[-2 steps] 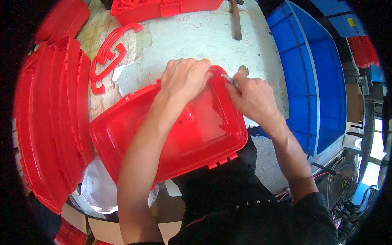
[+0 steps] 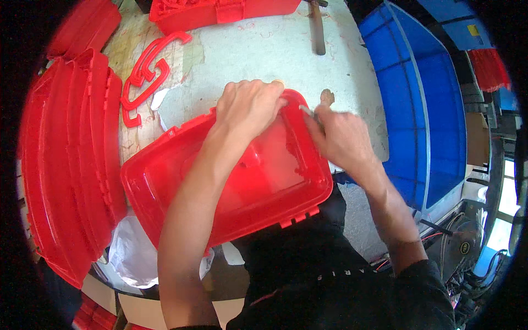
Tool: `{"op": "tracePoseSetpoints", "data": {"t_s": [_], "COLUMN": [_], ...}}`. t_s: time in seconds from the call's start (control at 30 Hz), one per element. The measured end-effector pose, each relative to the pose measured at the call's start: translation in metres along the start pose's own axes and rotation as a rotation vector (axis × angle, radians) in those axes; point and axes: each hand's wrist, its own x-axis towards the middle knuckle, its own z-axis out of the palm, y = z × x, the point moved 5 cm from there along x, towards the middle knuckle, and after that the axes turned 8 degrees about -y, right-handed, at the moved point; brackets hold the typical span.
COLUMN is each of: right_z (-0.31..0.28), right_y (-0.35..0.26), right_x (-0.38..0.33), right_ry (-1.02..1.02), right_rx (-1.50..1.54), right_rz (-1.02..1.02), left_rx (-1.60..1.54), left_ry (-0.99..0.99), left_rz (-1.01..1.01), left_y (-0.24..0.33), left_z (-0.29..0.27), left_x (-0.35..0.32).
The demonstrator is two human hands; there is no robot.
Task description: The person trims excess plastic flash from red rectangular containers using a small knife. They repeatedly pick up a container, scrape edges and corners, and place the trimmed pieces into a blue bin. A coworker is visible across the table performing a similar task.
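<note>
A red plastic toolbox lid or shell (image 2: 231,203) lies tilted across the table's near edge and my lap, its hollow side up. My left hand (image 2: 250,107) grips its far rim, fingers curled over the edge and thumb inside. At the far right corner, my right hand (image 2: 344,135) is closed round a small knife-like tool (image 2: 326,98). The tool's brownish end sticks out above the fist, and its pale tip is at the lid's right rim. Motion blurs this hand, so the blade's exact shape is unclear.
Nested red shells (image 2: 66,165) stand at the left. Loose red handles (image 2: 146,71) lie near them. A red box (image 2: 225,10) and a hammer (image 2: 317,30) lie at the table's far side. Blue crates (image 2: 407,110) stand right; a white plastic bag (image 2: 132,253) hangs lower left.
My right hand and the tool have shifted slightly down and right along the lid's right rim. My left hand keeps its grip, and the lid has barely moved.
</note>
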Motion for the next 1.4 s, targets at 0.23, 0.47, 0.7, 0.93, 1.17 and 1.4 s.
{"op": "tracePoseSetpoints", "data": {"t_s": [0.23, 0.47, 0.7, 0.93, 1.17, 1.4], "right_z": [0.002, -0.010, 0.013, 0.039, 0.008, 0.042], "right_y": [0.024, 0.038, 0.021, 0.081, 0.081, 0.112], "right_x": [-0.126, -0.106, -0.126, -0.165, -0.144, -0.138], "right_ry": [-0.589, -0.004, 0.008, -0.239, 0.151, 0.151], "right_rx": [0.479, 0.674, 0.433, 0.751, 0.921, 1.258], "right_rz": [0.022, 0.054, -0.095, 0.232, 0.038, 0.241], "left_rx": [0.000, 0.038, 0.066, 0.057, -0.065, -1.266], "left_ry": [-0.041, -0.060, -0.104, -0.118, 0.164, 0.266], "left_rz": [-0.010, -0.051, -0.127, -0.120, -0.325, -0.680], "left_y": [0.001, 0.004, 0.008, 0.007, -0.034, -0.088], "left_z": [-0.002, -0.002, -0.009, -0.006, -0.141, -0.063], "left_x": [0.002, 0.003, 0.002, 0.006, -0.026, -0.173]}}
